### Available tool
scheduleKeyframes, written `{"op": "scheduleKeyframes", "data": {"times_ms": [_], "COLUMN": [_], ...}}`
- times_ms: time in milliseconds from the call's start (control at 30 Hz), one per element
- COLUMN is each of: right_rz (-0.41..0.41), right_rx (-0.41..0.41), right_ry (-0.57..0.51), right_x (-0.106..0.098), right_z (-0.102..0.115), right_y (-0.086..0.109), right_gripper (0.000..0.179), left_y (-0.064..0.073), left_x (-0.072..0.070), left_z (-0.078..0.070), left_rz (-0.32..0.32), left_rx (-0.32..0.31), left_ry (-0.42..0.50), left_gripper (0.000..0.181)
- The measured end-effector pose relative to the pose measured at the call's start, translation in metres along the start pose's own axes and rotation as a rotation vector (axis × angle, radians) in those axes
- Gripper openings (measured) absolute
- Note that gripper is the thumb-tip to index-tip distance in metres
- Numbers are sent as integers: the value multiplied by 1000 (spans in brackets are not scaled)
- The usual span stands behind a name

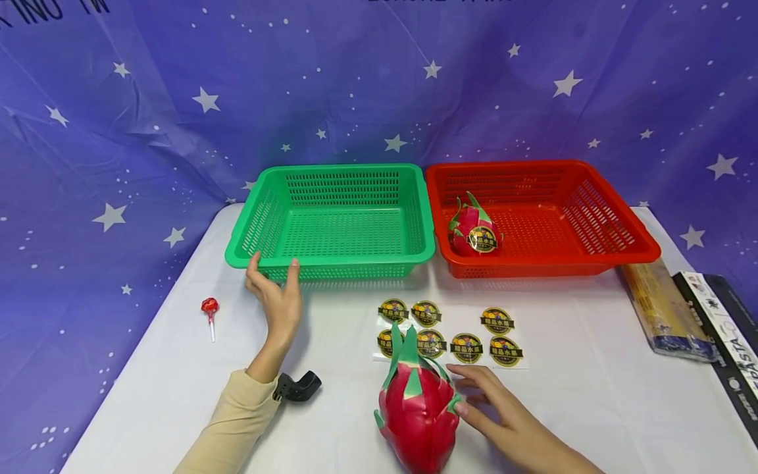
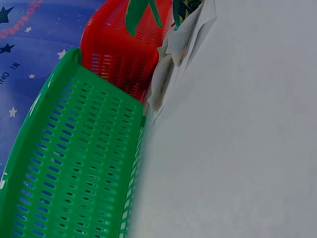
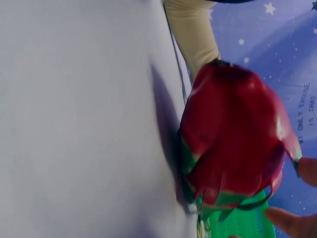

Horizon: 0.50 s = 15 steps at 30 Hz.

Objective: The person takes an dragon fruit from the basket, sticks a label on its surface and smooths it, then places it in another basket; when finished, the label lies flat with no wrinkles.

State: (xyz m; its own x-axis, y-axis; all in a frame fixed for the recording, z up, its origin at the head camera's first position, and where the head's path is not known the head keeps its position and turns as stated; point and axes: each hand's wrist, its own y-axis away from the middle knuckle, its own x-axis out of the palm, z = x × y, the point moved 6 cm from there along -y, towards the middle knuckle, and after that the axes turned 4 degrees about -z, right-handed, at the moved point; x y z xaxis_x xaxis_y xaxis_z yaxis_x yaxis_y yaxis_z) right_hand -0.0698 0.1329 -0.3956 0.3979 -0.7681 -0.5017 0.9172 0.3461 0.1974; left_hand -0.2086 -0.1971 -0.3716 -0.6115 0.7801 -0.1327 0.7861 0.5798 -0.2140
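My left hand (image 1: 277, 306) is at the front left corner of the green basket (image 1: 331, 261), its thumb and a fingertip up against the rim. No left fingers show in the left wrist view, where the slotted green wall (image 2: 84, 153) fills the left side. A large red dragon fruit (image 1: 419, 421) with green leaf tips is at the near middle of the white table. My right hand (image 1: 503, 418) is along its right side, fingers spread, the thumb at a leaf tip. In the right wrist view the fruit (image 3: 237, 134) has the fingertips (image 3: 290, 220) beside it.
A red basket (image 1: 551, 268) contains a smaller dragon fruit (image 1: 468, 227) bearing a round sticker. Round label stickers (image 1: 466, 347) lie mid-table. A lollipop (image 1: 210, 309) is at left; a pasta package (image 1: 669, 313) and long black-and-white box (image 1: 722, 336) lie at right.
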Motion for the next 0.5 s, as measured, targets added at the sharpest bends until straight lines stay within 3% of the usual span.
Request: {"op": "scheduleKeyframes", "data": {"times_ms": [233,333,500], "right_rz": [-184,-269,-389], "right_rx": [-127,-199,-248], "right_ry": [52,62,95], "right_x": [-17,-26,-43], "right_z": [-3,-5,-14], "right_y": [-1,-3,-9], "right_gripper": [40,35,29], "left_y": [3,12,34], "left_x": [6,10,24], "left_z": [9,5,-3], "left_rz": [-9,-5,48], "left_rx": [28,74,171], "left_ry": [-1,-11,18], "left_gripper": [64,56,43]}}
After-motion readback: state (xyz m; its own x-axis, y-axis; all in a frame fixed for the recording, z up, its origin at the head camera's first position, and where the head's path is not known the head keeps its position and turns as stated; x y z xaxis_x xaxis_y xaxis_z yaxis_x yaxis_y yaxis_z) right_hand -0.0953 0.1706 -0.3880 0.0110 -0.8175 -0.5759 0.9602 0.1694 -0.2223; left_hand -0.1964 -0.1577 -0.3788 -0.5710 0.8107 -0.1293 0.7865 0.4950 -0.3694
